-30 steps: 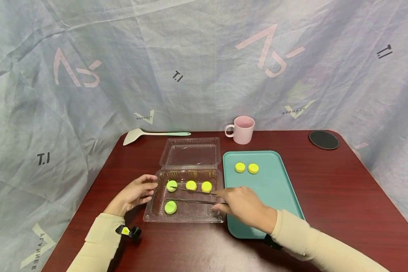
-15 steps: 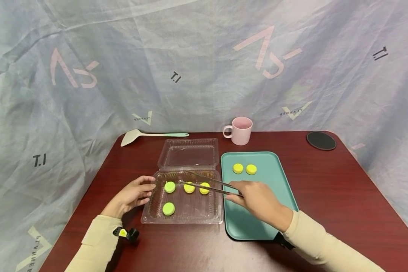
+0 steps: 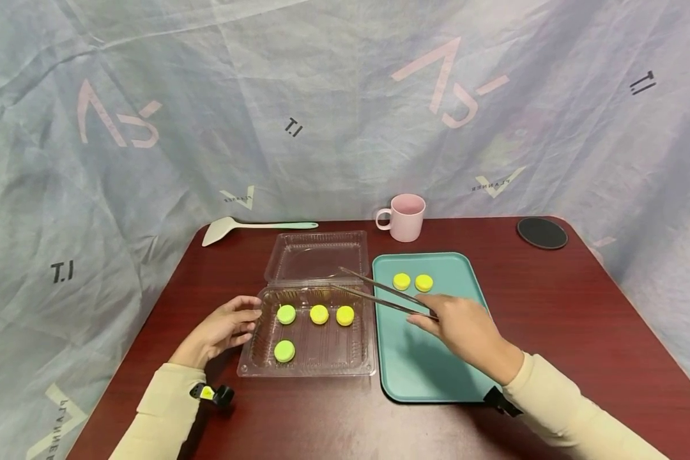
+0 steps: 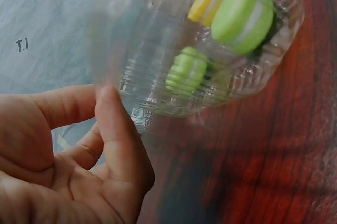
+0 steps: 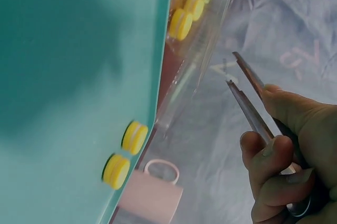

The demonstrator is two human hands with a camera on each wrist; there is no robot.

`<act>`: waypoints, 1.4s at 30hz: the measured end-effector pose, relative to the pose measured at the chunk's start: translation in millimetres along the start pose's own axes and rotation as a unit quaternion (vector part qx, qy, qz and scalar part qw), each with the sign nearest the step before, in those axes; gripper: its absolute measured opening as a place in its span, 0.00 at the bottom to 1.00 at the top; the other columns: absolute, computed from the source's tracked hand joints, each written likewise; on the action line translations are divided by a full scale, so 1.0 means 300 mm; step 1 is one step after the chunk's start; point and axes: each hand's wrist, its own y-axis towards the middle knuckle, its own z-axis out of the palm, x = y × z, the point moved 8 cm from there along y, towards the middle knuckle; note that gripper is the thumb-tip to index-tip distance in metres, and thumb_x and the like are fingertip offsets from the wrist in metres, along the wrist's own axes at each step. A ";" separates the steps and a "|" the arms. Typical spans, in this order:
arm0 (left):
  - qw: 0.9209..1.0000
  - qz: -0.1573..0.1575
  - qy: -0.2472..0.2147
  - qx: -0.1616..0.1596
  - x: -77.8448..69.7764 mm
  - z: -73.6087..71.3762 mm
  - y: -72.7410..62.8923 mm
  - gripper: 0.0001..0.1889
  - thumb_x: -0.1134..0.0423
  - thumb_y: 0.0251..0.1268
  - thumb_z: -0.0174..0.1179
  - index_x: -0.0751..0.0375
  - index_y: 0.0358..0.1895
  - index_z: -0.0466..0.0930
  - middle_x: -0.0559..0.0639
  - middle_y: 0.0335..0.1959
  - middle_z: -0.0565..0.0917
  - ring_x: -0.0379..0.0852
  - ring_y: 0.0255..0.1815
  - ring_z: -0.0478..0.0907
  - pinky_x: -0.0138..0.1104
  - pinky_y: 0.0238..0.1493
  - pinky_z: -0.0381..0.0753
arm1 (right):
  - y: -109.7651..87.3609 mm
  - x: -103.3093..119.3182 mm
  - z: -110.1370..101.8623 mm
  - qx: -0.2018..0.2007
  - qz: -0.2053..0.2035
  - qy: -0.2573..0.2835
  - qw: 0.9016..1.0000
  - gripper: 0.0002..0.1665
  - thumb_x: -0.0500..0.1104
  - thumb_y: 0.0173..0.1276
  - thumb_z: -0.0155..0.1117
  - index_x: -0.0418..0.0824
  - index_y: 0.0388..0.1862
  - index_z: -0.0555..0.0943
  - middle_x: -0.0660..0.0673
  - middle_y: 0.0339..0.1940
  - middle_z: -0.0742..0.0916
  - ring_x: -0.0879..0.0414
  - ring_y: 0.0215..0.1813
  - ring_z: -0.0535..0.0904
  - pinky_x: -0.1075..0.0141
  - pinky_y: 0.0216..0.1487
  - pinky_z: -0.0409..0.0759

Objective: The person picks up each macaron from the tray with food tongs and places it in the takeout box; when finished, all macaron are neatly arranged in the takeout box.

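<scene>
A clear plastic clamshell container [image 3: 307, 369] lies with its lid back. Inside are two green macarons [image 3: 284, 351] on the left and two yellow macarons [image 3: 319, 314] towards the right. At the container's left rim, my left hand [image 3: 224, 329] pinches the edge between thumb and finger, as the left wrist view shows. My right hand [image 3: 466, 329] grips metal tongs [image 5: 250, 105] above the teal tray [image 3: 431, 364]. The tips of the tongs stand apart with nothing between them, over the container's hinge side. Two more yellow macarons [image 3: 413, 282] sit at the back of the tray.
A pink mug [image 3: 406, 218] stands behind the tray. Along the table's back edge lie a white spatula [image 3: 221, 229] on the left and a black round coaster [image 3: 542, 232] on the right. A grey printed cloth [image 3: 333, 115] hangs behind the table.
The tongs have come away from the green macaron at the container's back left. My right hand has moved right and back over the tray. The left hand stays at the rim.
</scene>
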 end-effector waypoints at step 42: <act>1.000 0.002 -0.005 0.001 0.002 0.001 0.001 0.18 0.64 0.72 0.61 0.61 0.60 0.70 0.48 0.34 0.75 0.36 0.29 0.76 0.26 0.29 0.81 | -0.172 -0.183 -0.032 -0.005 0.084 -0.041 0.996 0.18 0.47 0.58 0.78 0.49 0.27 0.74 0.60 0.14 0.67 0.66 0.15 0.61 0.69 0.13 0.61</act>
